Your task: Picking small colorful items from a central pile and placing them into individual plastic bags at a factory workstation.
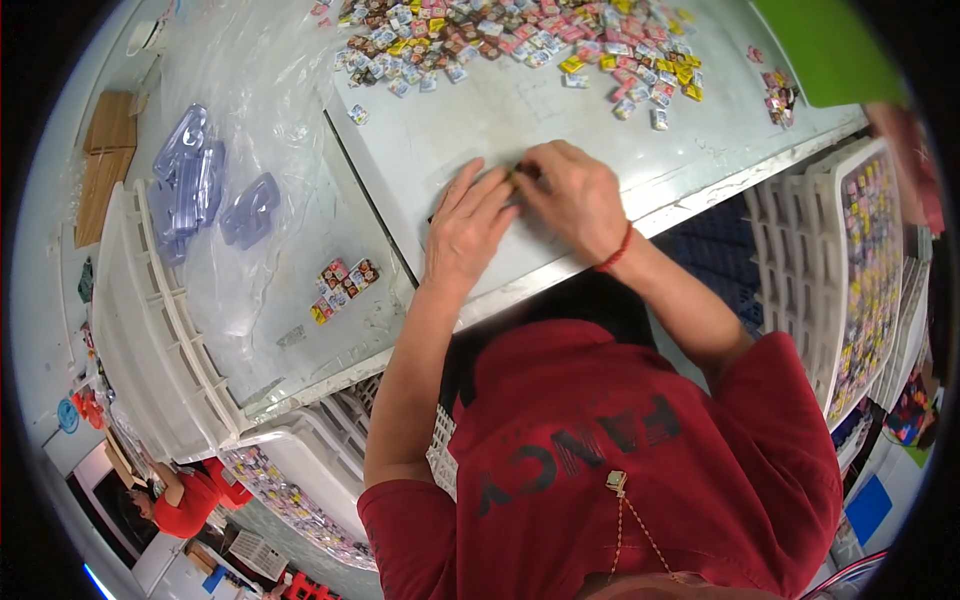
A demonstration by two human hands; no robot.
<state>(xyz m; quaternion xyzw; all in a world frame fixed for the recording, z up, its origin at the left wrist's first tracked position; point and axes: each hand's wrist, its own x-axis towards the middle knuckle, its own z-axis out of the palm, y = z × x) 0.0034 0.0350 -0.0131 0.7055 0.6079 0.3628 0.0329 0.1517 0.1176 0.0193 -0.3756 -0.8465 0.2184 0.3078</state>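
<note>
- Head view, hands: I see my left hand (pixel 468 228) lying flat, fingers spread, on the grey table (pixel 560 120); nothing is gripped in it. My right hand (pixel 575 195), with a red cord at the wrist, curls beside it, fingertips pinched over a small dark piece (pixel 520 176) where the two hands meet; whether it is truly clamped I cannot tell.
- Head view, technique: I judge the work goes best with the flat hand steadying the surface while the fingertips press squarely on the piece, which is small and partly hidden.
- Head view, surface: a heap of small colourful squares (pixel 520 40) lies at the table's far edge; a smaller cluster (pixel 340 285) sits on clear plastic sheeting (pixel 270 120) near clear blister shells (pixel 195 180).
- Head view, room: white crates (pixel 150 330) flank the table; a filled tray (pixel 865 270) stands to my right.
</note>
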